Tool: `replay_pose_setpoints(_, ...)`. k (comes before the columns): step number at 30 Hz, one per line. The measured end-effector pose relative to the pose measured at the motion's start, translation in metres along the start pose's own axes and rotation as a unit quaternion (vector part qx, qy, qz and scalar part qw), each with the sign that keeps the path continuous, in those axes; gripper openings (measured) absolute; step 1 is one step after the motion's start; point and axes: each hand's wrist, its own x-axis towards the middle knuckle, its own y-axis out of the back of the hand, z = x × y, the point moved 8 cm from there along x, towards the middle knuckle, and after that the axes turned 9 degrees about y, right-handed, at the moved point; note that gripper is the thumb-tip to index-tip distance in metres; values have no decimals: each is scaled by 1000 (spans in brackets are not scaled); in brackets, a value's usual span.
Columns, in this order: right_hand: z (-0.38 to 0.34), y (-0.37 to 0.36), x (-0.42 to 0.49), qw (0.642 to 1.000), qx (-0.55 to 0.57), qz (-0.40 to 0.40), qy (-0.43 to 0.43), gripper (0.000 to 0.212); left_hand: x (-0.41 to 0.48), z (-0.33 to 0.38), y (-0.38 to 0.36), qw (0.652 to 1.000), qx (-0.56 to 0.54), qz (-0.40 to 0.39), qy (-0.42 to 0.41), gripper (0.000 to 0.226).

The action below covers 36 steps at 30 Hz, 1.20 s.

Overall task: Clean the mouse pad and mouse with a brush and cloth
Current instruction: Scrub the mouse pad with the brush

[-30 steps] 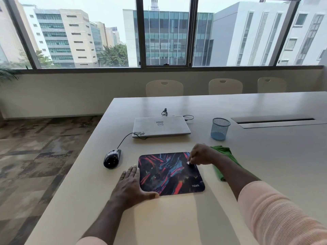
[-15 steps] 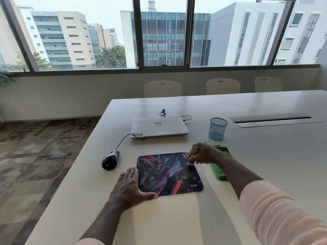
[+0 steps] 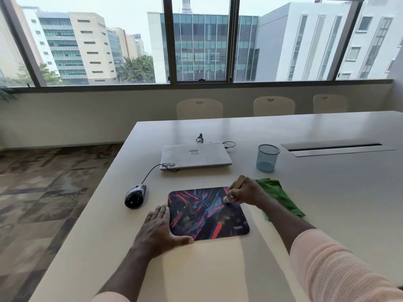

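Table (image 3: 327, 192): R hand (image 3: 246, 194) round brush (image 3: 239, 182)

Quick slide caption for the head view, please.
Right hand holds a small wooden-handled brush on the colourful rectangular mouse pad; left hand flat at its corner.

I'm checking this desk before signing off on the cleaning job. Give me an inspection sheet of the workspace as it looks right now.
Surface: pale table, smooth.
Job's things: mouse pad flat near the front edge; mouse left of it, off the pad; brush tip on the pad's far right part; green cloth right of the pad.
Clutter: closed laptop; blue mesh cup.
Hands: left hand flat at the pad's near left corner; right hand holds the brush.
Cables: mouse cable runs to the laptop; second cable behind it.
Surroundings: three chairs, windows.
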Motion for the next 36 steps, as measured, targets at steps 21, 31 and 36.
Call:
replay_pose_setpoints(21, -8, -8, 1, 996, -1, -85, -30, 6, -1, 0, 0, 1000, 1, -3, 1, 155)
replay_pose_setpoints(31, -22, -38, -2, 978, -74, -193, -41, 7, -2, 0, 0, 1000, -4, -4, 0, 155)
replay_pose_setpoints(36, -43, -32, 10, 986, -116, -83, 86, 9, -2, 1, 1, 1000, -4, -3, 1, 155)
